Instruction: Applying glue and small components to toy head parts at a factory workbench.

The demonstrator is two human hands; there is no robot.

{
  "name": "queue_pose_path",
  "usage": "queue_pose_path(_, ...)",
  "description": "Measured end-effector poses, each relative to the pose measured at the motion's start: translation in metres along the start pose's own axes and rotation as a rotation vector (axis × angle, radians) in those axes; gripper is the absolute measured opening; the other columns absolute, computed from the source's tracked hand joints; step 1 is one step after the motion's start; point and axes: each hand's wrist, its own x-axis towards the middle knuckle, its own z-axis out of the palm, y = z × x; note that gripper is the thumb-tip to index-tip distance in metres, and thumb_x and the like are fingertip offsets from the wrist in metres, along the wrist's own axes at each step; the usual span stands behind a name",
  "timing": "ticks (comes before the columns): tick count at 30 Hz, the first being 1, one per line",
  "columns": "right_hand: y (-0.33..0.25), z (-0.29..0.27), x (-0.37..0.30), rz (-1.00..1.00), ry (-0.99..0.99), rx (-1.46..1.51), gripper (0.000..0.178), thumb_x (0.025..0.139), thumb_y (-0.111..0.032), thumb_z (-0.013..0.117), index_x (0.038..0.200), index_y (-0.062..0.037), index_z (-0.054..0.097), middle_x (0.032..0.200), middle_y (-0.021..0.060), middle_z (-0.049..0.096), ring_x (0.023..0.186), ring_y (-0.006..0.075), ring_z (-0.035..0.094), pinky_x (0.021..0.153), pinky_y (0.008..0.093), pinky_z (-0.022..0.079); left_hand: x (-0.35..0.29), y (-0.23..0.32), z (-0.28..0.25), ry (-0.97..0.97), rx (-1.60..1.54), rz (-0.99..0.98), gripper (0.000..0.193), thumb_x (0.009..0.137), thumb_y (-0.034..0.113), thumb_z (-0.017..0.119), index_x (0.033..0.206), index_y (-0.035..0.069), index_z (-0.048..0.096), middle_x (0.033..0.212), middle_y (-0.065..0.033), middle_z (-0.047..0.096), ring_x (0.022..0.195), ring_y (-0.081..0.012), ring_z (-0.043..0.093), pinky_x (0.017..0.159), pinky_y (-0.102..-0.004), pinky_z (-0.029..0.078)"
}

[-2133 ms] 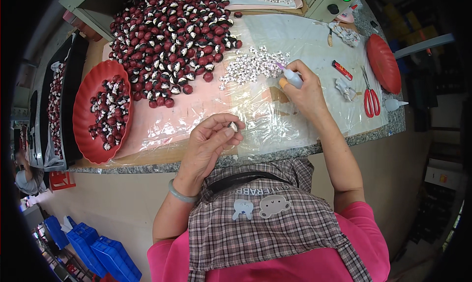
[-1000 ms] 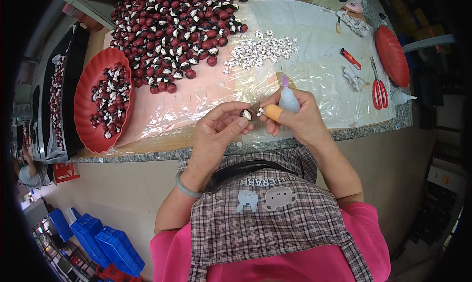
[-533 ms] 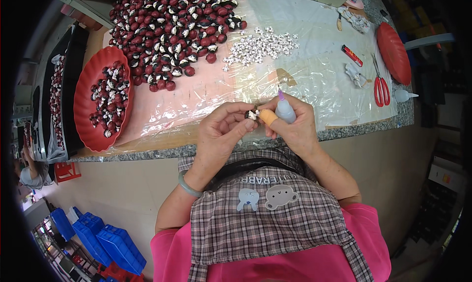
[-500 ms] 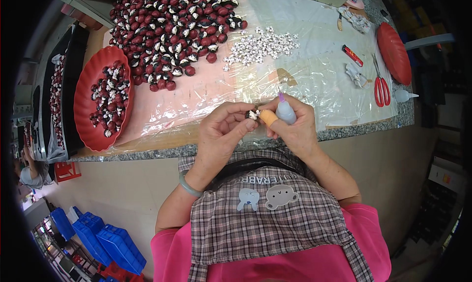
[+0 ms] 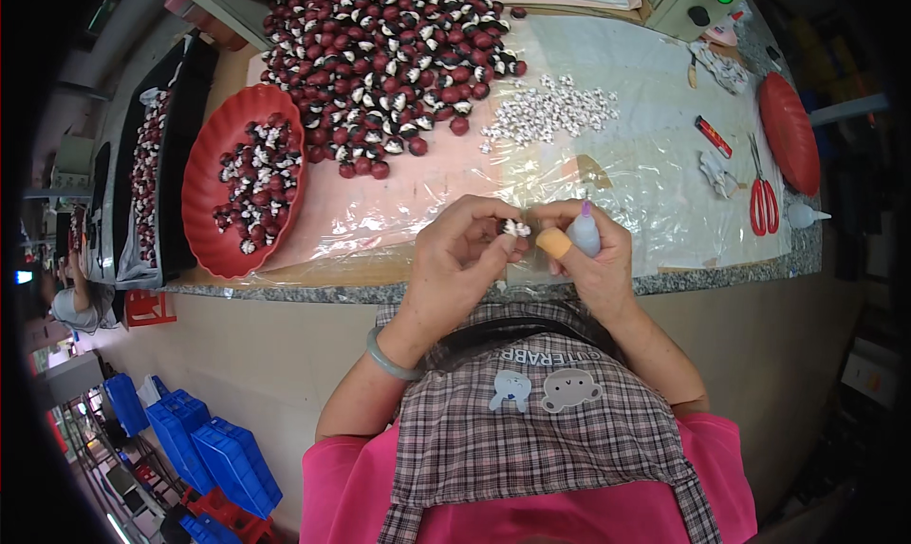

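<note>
Near the table's front edge, my left hand [image 5: 457, 254] pinches a small dark bead-like ball with a white piece [image 5: 515, 229] on its side. My right hand [image 5: 605, 264], an orange cover on its thumb, is closed around a small translucent squeeze bottle [image 5: 583, 235] with a purple tip pointing up and away. A small gap parts the right thumb from the ball. Beyond both hands lies a scatter of small white pieces [image 5: 555, 110]. To its left spreads a big heap of dark red, black and white balls [image 5: 380, 79].
A red scalloped tray [image 5: 197, 202] at left holds several balls with white pieces. At right lie red-handled scissors [image 5: 763, 207], a red tube [image 5: 714, 137], crumpled tissue [image 5: 716, 174], another red tray [image 5: 790, 136] and a second bottle [image 5: 807, 215]. Clear plastic film [image 5: 399, 212] covers the tabletop.
The whole view has shifted, so the table things sit farther right. My right hand has drawn slightly away from the ball, which stays in my left fingers.
</note>
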Motion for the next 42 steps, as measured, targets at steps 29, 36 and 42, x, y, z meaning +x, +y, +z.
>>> queue_pose_path(29,-0.018,-0.032,0.008,-0.043,-0.140,0.115,0.026,0.091,-0.011,0.056,0.114,-0.0022,0.047,0.097,0.0096,0.055,0.074,0.0130,0.059,0.054,0.0207,0.047,0.014,0.021,-0.030,-0.029,-0.295,-0.107,0.033,0.088,0.003,0.061,0.120,0.000,0.058,0.101,-0.0072,0.064,0.074,-0.0068,0.054,0.062,-0.0171,0.043)
queue_pose_path(36,-0.017,-0.040,0.007,-0.100,-0.077,0.103,0.035,0.088,-0.009,0.063,0.118,0.0005,0.050,0.095,0.0106,0.061,0.064,0.0131,0.061,0.051,0.0210,0.049,0.012,0.012,-0.024,-0.051,-0.360,-0.160,0.028,0.090,0.004,0.058,0.118,0.000,0.056,0.101,-0.0107,0.065,0.077,-0.0080,0.056,0.063,-0.0183,0.044)
queue_pose_path(42,-0.035,-0.027,0.004,-0.132,0.075,0.089,0.044,0.083,-0.004,0.069,0.123,0.0003,0.049,0.095,0.0105,0.063,0.064,0.0104,0.061,0.050,0.0192,0.047,0.008,0.007,-0.016,-0.075,-0.343,-0.132,0.023,0.091,0.004,0.058,0.114,-0.001,0.058,0.100,-0.0100,0.066,0.080,-0.0091,0.059,0.063,-0.0186,0.045)
